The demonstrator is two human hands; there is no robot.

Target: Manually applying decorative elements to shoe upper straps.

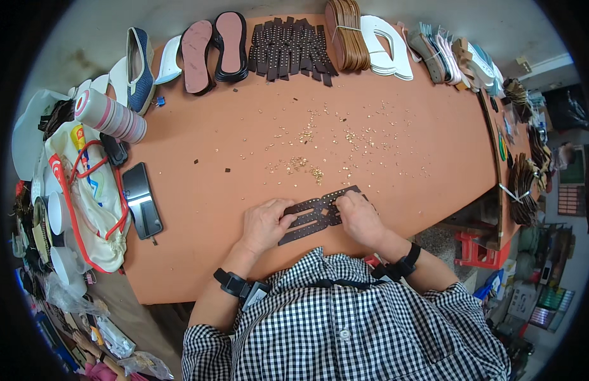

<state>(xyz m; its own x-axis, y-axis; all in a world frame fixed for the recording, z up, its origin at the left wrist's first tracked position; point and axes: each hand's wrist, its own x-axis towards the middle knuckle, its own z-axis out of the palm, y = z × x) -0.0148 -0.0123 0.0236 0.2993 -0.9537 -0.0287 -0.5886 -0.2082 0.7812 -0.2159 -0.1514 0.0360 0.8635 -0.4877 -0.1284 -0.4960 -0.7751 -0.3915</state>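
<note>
A dark brown slotted shoe upper (317, 214) with rows of small gold studs lies slanted on the table near my body. My left hand (266, 223) grips its left end, the thumb resting on top. Over its right part, my right hand (360, 220) has its fingers pressed together. Anything between those fingertips is hidden. Just beyond the upper, loose gold studs (316, 173) are scattered, some in small heaps. A few tiny dark scraps (228, 170) lie to the left of them.
Along the back edge stand a pile of studded brown uppers (291, 49), a tied brown bundle (350, 38), white shoe-shaped pieces (399, 54), pink insoles (196, 54) and a blue shoe (139, 73). At left are a phone (144, 213), striped cup (107, 114) and cloth bag (94, 209).
</note>
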